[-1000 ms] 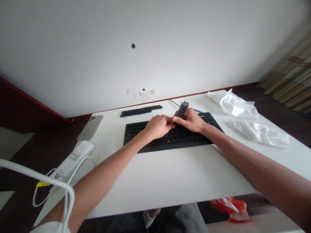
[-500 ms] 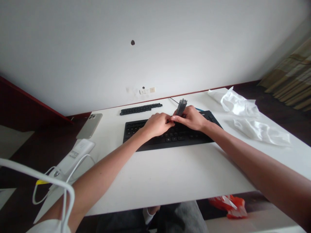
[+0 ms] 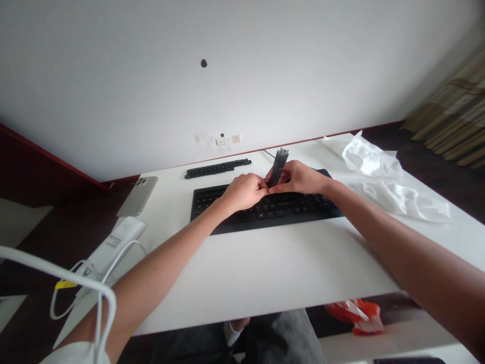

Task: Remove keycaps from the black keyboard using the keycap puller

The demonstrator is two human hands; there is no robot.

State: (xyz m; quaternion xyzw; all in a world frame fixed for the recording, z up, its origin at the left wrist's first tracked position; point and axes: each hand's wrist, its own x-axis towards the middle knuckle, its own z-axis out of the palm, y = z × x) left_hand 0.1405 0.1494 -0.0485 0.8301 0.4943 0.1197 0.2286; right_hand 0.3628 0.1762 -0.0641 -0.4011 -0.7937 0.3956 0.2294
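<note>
A black keyboard (image 3: 288, 215) lies on the white table, with both my hands over its middle. My right hand (image 3: 301, 178) is closed around a dark grey, narrow bar-shaped tool (image 3: 279, 164); its kind is not clear. The tool stands nearly upright, its pale, notched end up and its lower end among the fingers. My left hand (image 3: 242, 192) is closed, its fingertips pinched together against the right fingertips near the keys. Whatever the left fingers pinch is hidden. Behind the keyboard rests a strip of black keycaps (image 3: 217, 169), laid in rows.
A phone (image 3: 138, 196) lies at the table's left edge, near a white power strip (image 3: 115, 242) with white cables. Crumpled translucent plastic wrap (image 3: 405, 199) spreads over the right side. Below the table's front edge is a red plastic bag (image 3: 367, 316).
The tool has turned more upright in my right hand. My right wrist has lifted a little and its fingers have shifted; the left fingertips stay pinched beside it.
</note>
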